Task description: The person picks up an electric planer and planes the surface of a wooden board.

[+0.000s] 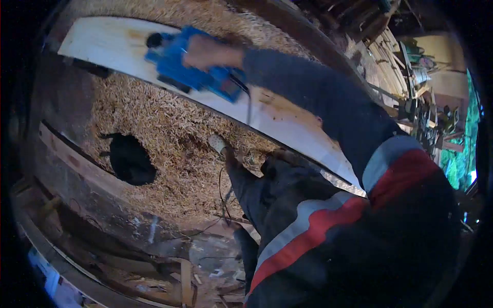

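Observation:
My right hand (208, 53) is wrapped round the handle of a blue power planer (192, 66). The planer rests on a long, pale wooden board (115, 41), which runs from the upper left down to the right. A dark cord hangs from the planer's rear, over the board's edge. Brown stains mark the board beneath my outstretched sleeve. My left hand cannot be seen.
Wood shavings (174, 133) cover the floor around the board, with a black shape (132, 159) among them. My foot (217, 143) is on the shavings, near a thin cable. Stacked timber (387, 56) lies at the upper right, and wooden framing (67, 256) at the lower left.

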The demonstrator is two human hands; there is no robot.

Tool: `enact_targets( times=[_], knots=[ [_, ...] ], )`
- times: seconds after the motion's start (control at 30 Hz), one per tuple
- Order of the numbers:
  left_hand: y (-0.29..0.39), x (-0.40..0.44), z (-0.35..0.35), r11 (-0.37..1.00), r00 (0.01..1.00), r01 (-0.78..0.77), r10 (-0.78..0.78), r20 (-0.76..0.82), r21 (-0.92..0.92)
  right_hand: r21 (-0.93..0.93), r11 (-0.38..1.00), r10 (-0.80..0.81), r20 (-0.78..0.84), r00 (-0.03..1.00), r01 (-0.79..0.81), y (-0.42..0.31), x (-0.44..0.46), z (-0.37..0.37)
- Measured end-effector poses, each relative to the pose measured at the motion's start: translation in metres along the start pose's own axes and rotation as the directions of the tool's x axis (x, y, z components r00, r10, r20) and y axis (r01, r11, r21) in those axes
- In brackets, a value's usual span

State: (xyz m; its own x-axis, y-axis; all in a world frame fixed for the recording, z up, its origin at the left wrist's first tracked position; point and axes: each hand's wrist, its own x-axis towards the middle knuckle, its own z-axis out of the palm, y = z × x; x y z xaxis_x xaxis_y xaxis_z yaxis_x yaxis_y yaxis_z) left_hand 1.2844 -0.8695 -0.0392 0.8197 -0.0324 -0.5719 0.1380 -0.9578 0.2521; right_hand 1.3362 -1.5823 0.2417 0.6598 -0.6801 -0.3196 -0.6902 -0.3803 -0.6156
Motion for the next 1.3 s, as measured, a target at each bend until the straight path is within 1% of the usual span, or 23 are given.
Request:
enact_targets(
  times=[0.1, 0.17, 0.23, 0.3, 0.33, 0.43, 0.5, 0.53, 0.6, 0.67, 0.73, 0.83, 0.9, 0.97, 1.03, 1.07, 1.1, 1.13, 1.17, 1.2, 1.23, 1.27, 1.3],
  knots=[
    [-0.016, -0.006, -0.007, 0.996, 0.996, -0.078, 0.079, -0.034, 0.036, 0.247, 0.959, 0.155, -0.062, 0.986, -0.135, 0.072, -0.132, 0.014],
    [-0.019, -0.014, -0.006, 0.987, 0.988, -0.147, 0.15, -0.041, 0.07, 0.111, 0.993, 0.044, -0.103, 0.994, -0.033, 0.121, -0.228, 0.025],
    [-0.019, -0.029, 0.005, 0.971, 0.974, -0.219, 0.223, -0.039, 0.098, 0.288, 0.951, 0.16, -0.138, 0.977, -0.115, 0.152, -0.339, 0.026],
    [-0.016, -0.049, 0.023, 0.946, 0.956, -0.29, 0.294, -0.002, 0.141, 0.328, 0.899, 0.299, 0.023, 0.954, -0.29, 0.166, -0.449, 0.006],
    [-0.013, -0.062, 0.034, 0.933, 0.946, -0.322, 0.323, 0.024, 0.162, 0.35, 0.897, 0.299, -0.031, 0.954, -0.269, 0.216, -0.506, 0.034],
    [-0.003, -0.111, 0.076, 0.86, 0.89, -0.453, 0.418, 0.185, 0.235, 0.185, 0.925, 0.348, -0.072, 0.935, -0.331, 0.251, -0.665, 0.026],
    [0.006, -0.142, 0.093, 0.743, 0.797, -0.597, 0.512, 0.32, 0.301, 0.176, 0.859, 0.486, 0.012, 0.874, -0.481, 0.287, -0.764, 0.038],
    [0.017, -0.155, 0.097, 0.581, 0.664, -0.747, 0.649, 0.371, 0.321, 0.183, 0.796, 0.575, 0.068, 0.815, -0.577, 0.3, -0.802, 0.043],
    [0.035, -0.178, 0.095, 0.666, 0.702, -0.704, 0.596, 0.39, 0.247, 0.288, 0.772, 0.582, 0.039, 0.812, -0.567, 0.318, -0.858, 0.054],
    [0.034, -0.189, 0.097, 0.434, 0.516, -0.85, 0.8, 0.305, 0.299, 0.389, 0.732, 0.6, 0.019, 0.8, -0.559, 0.333, -0.879, 0.063],
    [0.024, -0.178, 0.105, 0.456, 0.532, -0.843, 0.785, 0.317, 0.284, 0.412, 0.817, 0.417, 0.06, 0.907, -0.404, 0.35, -0.881, 0.067],
    [-0.023, -0.146, 0.134, 0.453, 0.538, -0.836, 0.787, 0.3, 0.31, 0.259, 0.868, 0.425, 0.053, 0.904, -0.423, 0.308, -0.81, 0.036],
    [-0.035, -0.144, 0.134, 0.424, 0.528, -0.832, 0.803, 0.276, 0.359, 0.271, 0.901, 0.37, -0.076, 0.926, -0.338, 0.287, -0.762, 0.031],
    [-0.029, -0.162, 0.128, 0.832, 0.827, -0.555, 0.549, 0.126, 0.021, 0.358, 0.851, 0.414, -0.008, 0.91, -0.384, 0.285, -0.714, 0.037],
    [-0.046, -0.163, 0.133, 0.882, 0.888, -0.455, 0.438, 0.141, 0.126, 0.425, 0.868, 0.307, -0.053, 0.95, -0.257, 0.267, -0.646, 0.024],
    [-0.052, -0.162, 0.135, 0.91, 0.937, -0.346, 0.321, 0.137, 0.231, 0.384, 0.87, 0.32, 0.042, 0.947, -0.311, 0.254, -0.609, 0.009],
    [-0.044, -0.175, 0.121, 0.885, 0.869, -0.466, 0.456, 0.192, 0.004, 0.337, 0.871, 0.331, 0.136, 0.934, -0.358, 0.24, -0.57, -0.005],
    [-0.026, -0.194, 0.101, 0.813, 0.778, -0.533, 0.58, 0.241, -0.233, 0.421, 0.852, 0.282, 0.13, 0.951, -0.31, 0.226, -0.531, -0.014],
    [-0.025, -0.192, 0.106, 0.923, 0.907, -0.383, 0.372, 0.198, 0.023, 0.501, 0.825, 0.233, 0.12, 0.965, -0.261, 0.215, -0.492, -0.017],
    [-0.031, -0.185, 0.114, 0.948, 0.983, -0.177, 0.157, 0.095, 0.263, 0.472, 0.875, 0.139, -0.024, 0.99, -0.111, 0.216, -0.45, -0.002],
    [-0.048, -0.175, 0.121, 0.95, 0.984, -0.171, 0.151, 0.094, 0.261, 0.447, 0.881, 0.162, 0.018, 0.987, -0.153, 0.208, -0.402, 0.0],
    [-0.077, -0.163, 0.127, 0.812, 0.84, -0.521, 0.542, -0.009, 0.264, 0.28, 0.944, 0.164, 0.064, 0.984, -0.176, 0.203, -0.344, 0.007],
    [-0.091, -0.157, 0.137, 0.699, 0.711, -0.664, 0.7, -0.063, 0.267, 0.32, 0.924, 0.183, 0.11, 0.977, -0.209, 0.167, -0.309, -0.018]
  ],
)
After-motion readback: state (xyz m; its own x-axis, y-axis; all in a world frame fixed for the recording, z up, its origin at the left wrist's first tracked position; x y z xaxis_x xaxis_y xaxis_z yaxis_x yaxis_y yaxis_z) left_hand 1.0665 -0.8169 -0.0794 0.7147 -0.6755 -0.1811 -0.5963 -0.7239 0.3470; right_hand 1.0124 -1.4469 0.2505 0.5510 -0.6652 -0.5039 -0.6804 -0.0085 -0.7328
